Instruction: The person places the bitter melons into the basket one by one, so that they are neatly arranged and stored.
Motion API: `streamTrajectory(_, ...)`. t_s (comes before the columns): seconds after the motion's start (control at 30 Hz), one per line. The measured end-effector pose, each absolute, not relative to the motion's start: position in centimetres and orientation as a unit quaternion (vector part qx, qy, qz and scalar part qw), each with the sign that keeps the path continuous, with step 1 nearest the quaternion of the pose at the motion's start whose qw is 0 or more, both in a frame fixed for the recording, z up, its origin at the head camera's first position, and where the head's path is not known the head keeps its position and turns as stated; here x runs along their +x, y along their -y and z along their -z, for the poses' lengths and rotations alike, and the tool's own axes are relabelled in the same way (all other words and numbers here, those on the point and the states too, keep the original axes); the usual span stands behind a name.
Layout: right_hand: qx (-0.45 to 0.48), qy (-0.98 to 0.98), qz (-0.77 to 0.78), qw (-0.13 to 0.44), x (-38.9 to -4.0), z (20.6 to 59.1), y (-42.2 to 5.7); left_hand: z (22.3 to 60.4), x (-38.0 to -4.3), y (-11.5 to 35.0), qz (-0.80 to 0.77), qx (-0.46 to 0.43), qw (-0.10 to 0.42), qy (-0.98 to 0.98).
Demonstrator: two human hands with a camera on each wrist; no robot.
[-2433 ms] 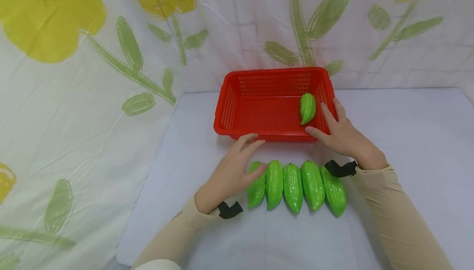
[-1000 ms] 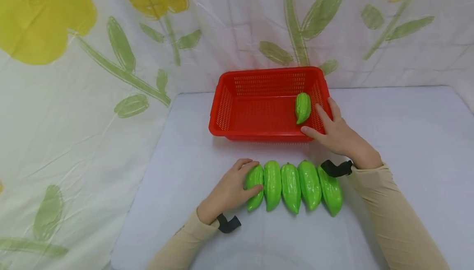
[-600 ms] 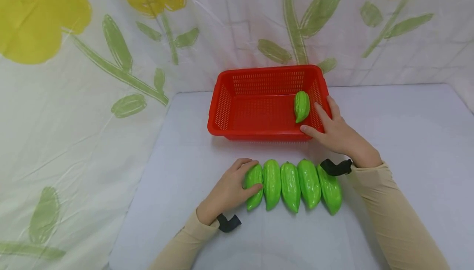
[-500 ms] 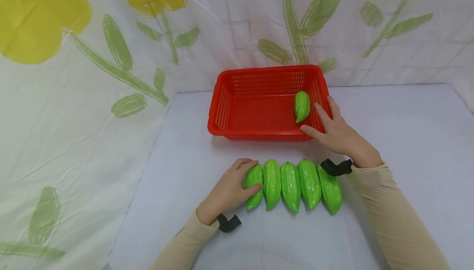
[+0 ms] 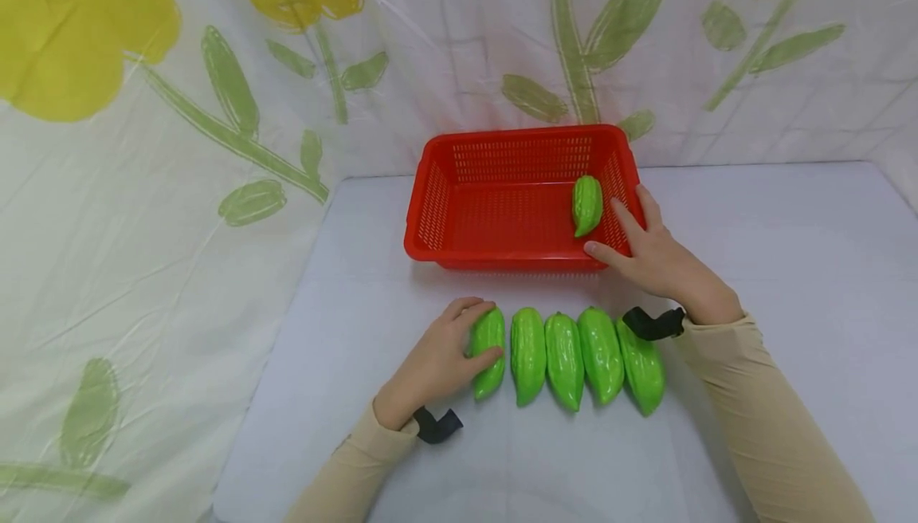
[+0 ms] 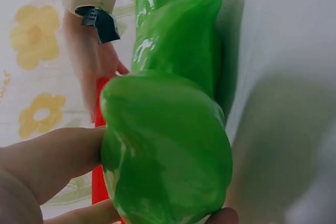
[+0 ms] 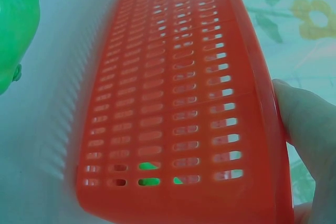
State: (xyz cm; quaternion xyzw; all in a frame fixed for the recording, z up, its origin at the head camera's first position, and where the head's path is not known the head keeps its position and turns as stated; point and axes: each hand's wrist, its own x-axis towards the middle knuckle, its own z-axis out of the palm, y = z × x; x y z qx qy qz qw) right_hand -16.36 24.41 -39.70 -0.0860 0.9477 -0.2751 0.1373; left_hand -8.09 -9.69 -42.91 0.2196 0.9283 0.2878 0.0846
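My left hand [image 5: 433,359] holds a glossy green bitter melon [image 5: 488,367], thumb on the near side and fingers round its far end. The melon stands a small gap left of several others [image 5: 563,363] lying side by side. Its blunt end [image 6: 168,145] fills the left wrist view, fingers on both sides. My right hand [image 5: 663,264] grips the front right corner of a red plastic basket [image 5: 502,256], its thumb over the front rim. The basket's slotted wall [image 7: 157,95] and my thumb [image 7: 307,124] at the rim show in the right wrist view.
One bitter melon [image 5: 587,206] lies inside the basket by its right wall. A white table [image 5: 344,292] bears everything, with a flower-printed cloth [image 5: 466,45] behind it. The row of melons lies between the basket and the near side of the table.
My left hand has come down from near the basket onto the leftmost bitter melon, taken hold of it and drawn it slightly left and away from me. My right hand stays at the basket's corner.
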Motion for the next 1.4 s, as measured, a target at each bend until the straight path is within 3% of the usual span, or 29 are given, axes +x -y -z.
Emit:
streamTrajectory(0.53, -0.09, -0.948, 0.276, 0.132, -16.3, 39.8, -24.6, 39.5, -10.7, 10.2, -0.298, 0.266, 0.046, -0.916)
streamTrajectory(0.83, -0.089, -0.948, 0.275, 0.129, -16.2, 39.8, -24.7, 37.7, -11.3, 9.0, -0.309, 0.277, 0.049, -0.908)
streamTrajectory(1.07, -0.09, -0.948, 0.275, 0.132, -16.3, 39.9, -24.7, 36.4, -12.3, 7.6, -0.315, 0.304, 0.023, -0.899)
streamTrajectory(1.4, -0.089, -0.949, 0.275, 0.128, -16.3, 40.0, -24.6, 34.7, -14.5, 6.0, -0.311, 0.306, 0.033, -0.899)
